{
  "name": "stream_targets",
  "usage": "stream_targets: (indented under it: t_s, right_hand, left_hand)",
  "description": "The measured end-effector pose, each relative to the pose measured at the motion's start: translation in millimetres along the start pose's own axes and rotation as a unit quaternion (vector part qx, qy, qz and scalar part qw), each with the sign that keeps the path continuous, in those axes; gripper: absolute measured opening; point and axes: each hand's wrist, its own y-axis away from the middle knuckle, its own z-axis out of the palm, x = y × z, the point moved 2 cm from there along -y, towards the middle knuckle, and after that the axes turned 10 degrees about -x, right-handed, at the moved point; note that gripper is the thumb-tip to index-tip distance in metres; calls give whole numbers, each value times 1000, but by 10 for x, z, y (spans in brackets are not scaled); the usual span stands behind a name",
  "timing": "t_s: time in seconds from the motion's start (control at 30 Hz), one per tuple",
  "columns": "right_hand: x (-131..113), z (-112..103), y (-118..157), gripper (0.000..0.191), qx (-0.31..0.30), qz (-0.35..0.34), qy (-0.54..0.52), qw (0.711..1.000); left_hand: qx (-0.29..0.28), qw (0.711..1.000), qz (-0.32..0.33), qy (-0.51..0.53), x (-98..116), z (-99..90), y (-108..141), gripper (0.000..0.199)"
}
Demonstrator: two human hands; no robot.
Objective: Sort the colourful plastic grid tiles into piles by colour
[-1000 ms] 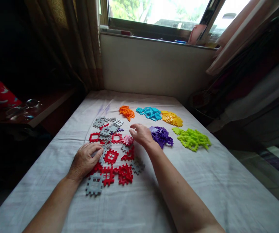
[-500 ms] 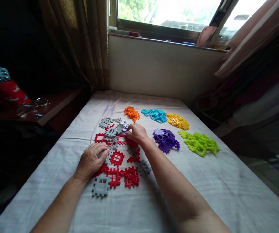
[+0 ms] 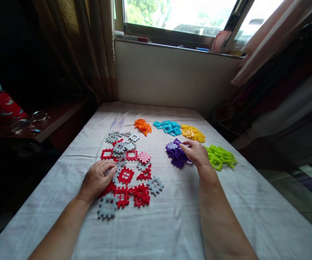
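Red pieces (image 3: 125, 175) and grey pieces (image 3: 107, 206) with notched edges lie mixed on the left half of the white cloth. Over the left side of this mix rests my left hand (image 3: 97, 178), fingers bent together round a grey piece partly hidden under them. My right hand (image 3: 195, 151) is at the right side of the purple pile (image 3: 177, 154). Its thumb and index finger are pinched at the pile's upper edge; whether a piece is between them is too small to tell.
Orange (image 3: 143, 127), blue (image 3: 169, 127) and yellow (image 3: 193, 133) piles lie farther back, with a lime green pile (image 3: 221, 157) right of my right hand. Glasses (image 3: 31, 121) and a red container (image 3: 5, 106) stand on a dark side table at left.
My right hand has moved right, from the red and grey pieces to the purple pile. A purple bit by its fingers is gone from the mix. My left hand stays in place; the view has shifted slightly.
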Motion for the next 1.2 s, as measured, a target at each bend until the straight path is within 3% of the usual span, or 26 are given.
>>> stream_targets:
  t_s: [0.17,0.3,0.4,0.53,0.63,0.73,0.83,0.93,1.1,1.2]
  right_hand:
    - [238,-9,-57,33,-12,47,8,999]
    - [261,48,-79,31,-28,37,29,998]
    - [183,58,-61,32,-5,15,46,999]
    - [-284,204,44,26,-1,-98,48,994]
    - [-867,478,147,28,-91,-213,53,971]
    - [-1395,740,193,36,-136,-255,74,954]
    - [-1708,913,170,48,-150,-257,97,950]
    - [-1793,1006,139,51,-163,-257,113,946]
    - [-1677,998,225,48,-158,-267,84,947]
    - [-1657,953,354,52,-202,-340,41,917]
  left_hand:
    - [3,1000,1,2,-14,1,-1,35]
    - [5,1000,1,2,-20,2,0,35]
    - [6,1000,-2,0,-17,2,-1,35]
    - [9,1000,-3,7,-3,-6,-4,34]
    - [7,1000,-3,10,8,-8,-5,34]
    - [9,1000,-2,12,13,-6,-2,33]
    - [15,1000,1,12,14,-3,1,31]
    - [16,1000,6,7,9,4,7,29]
    - [54,998,-10,-21,-35,37,30,27]
    - [77,996,-25,-48,-72,63,45,41]
